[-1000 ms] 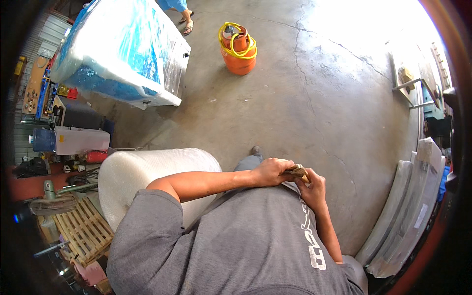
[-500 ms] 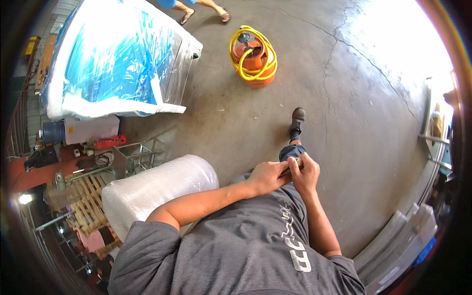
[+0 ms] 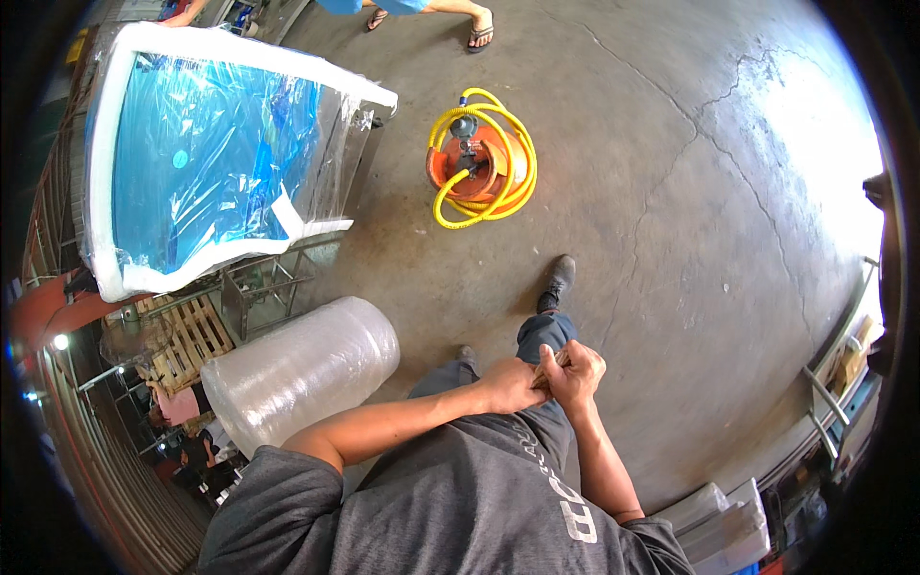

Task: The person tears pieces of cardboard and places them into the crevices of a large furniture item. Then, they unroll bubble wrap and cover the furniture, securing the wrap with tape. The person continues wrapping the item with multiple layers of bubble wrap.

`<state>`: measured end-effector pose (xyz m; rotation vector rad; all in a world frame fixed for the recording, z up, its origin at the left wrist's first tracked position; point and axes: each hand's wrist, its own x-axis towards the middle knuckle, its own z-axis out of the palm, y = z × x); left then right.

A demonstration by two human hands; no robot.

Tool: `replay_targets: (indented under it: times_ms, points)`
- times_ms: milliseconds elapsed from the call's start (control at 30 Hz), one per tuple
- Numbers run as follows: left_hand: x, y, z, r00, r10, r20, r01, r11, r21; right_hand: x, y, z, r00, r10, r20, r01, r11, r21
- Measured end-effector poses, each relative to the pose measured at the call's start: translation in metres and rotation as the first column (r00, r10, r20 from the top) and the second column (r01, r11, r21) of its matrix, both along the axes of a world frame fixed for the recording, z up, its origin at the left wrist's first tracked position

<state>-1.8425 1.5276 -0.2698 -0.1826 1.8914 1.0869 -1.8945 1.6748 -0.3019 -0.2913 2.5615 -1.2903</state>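
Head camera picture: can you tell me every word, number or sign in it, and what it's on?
Dark grey shirt: big pale letters on the front; I won't copy them out.
Wrapped blue panel: a small round green sticker; anything on it is too small to read.
Small brownish thing in the left hand and right hand: mostly covered, no readable writing.
Nothing else is clear enough to read.

Place: workshop or warehouse
Floor: cracked concrete
Gas cylinder: orange, yellow hose looped round
Packing: bubble-wrap roll, film-wrapped unit
Pallet: slatted wood
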Motion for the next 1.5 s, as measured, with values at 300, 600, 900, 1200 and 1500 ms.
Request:
replay_targets:
  times_ms: [300, 600, 900, 1200, 1500]
  points:
    - [-0.054, -0.044, 0.034, 0.963, 0.27, -0.003, -0.252, 0.903, 0.349, -0.074, -0.026, 0.042, 0.944, 0.119, 0.308, -0.058, 0.978, -0.199]
    - [0.03, -0.128, 0.123, 0.48, 0.875, -0.063, -0.747, 0.446, 0.493, -0.091, -0.13, 0.141, 0.851, 0.501, 0.159, -0.398, 0.812, -0.428]
    - [0.168, -0.193, 0.136, 0.315, 0.921, -0.228, -0.744, 0.389, 0.543, 0.042, -0.209, 0.221, 0.286, 0.882, -0.375, -0.906, 0.376, 0.195]
    - [0.257, -0.234, 0.193, 0.334, 0.916, -0.224, -0.621, 0.393, 0.678, 0.124, -0.269, 0.232, 0.416, 0.909, -0.01, -0.839, 0.379, -0.391]
    - [0.286, -0.262, 0.187, -0.006, 0.877, -0.481, -0.721, 0.329, 0.61, 0.133, -0.272, 0.232, 0.487, 0.831, 0.269, -0.284, 0.442, -0.851]
